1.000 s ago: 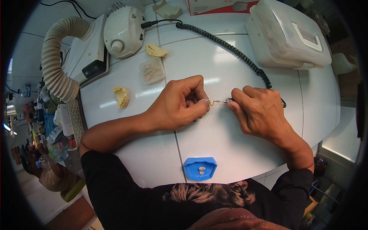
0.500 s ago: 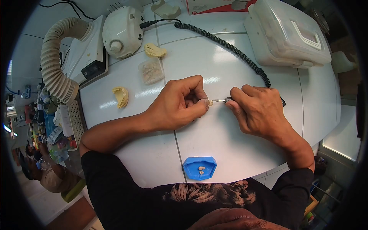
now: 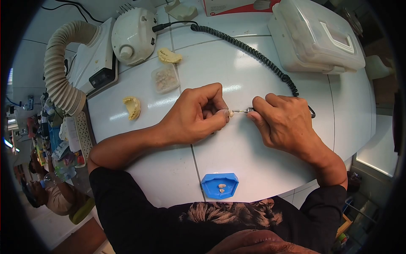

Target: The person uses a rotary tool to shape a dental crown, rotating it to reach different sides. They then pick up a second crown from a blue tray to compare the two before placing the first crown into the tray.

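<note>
Between thumb and fingers, my left hand [image 3: 196, 112] pinches a small cream dental crown [image 3: 231, 113]. My right hand [image 3: 283, 120] is closed round a rotary handpiece [image 3: 249, 110], whose thin bur points left and meets or nearly meets the crown; contact is too small to tell. A black coiled cord [image 3: 253, 50] runs from the handpiece side up to a white control box [image 3: 134, 36]. Nearer my body lies a blue tray [image 3: 205, 186] with two small tooth-coloured pieces [image 3: 222, 186] in it.
Yellow dental casts [image 3: 132, 108] and a small clear tub [image 3: 165, 79] of pale pieces stand to the left. A ribbed hose [image 3: 57, 63] curves at far left. A translucent case [image 3: 313, 38] stands at back right. Another person [image 3: 59, 197] is at lower left.
Both hands stay almost in place, with the bur still at the crown. The whole view has shifted very slightly left. The other person at lower left has moved a little.
</note>
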Demonstrator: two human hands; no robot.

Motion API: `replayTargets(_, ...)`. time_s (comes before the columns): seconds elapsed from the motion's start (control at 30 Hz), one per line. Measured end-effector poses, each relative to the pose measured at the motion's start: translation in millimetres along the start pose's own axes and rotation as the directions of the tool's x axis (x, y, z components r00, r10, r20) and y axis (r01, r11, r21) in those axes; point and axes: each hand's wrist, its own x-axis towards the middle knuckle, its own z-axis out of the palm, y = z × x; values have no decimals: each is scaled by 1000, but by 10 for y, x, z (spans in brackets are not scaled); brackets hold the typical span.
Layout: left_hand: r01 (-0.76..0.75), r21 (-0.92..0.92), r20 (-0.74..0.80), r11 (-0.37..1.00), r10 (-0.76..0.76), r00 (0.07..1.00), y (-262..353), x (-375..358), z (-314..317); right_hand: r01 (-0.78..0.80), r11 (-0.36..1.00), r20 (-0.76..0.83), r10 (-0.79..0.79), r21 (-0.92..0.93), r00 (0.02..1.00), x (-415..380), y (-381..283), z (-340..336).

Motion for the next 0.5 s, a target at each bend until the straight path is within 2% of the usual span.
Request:
replayTargets(0.23, -9, -85, 16, 996, 11, 1000, 10, 4, 7, -2, 1000, 3, 2, 8, 1000, 6, 12, -7)
replayTargets(0.43, 17, -245, -5, 969, -19, 1000, 47, -2, 27, 15, 999, -43, -14, 32, 999, 0, 35, 24)
replayTargets(0.5, -13, -235, 9, 972, 15, 1000, 37, 3, 17, 21, 999, -53, -19, 41, 998, 3, 35, 28)
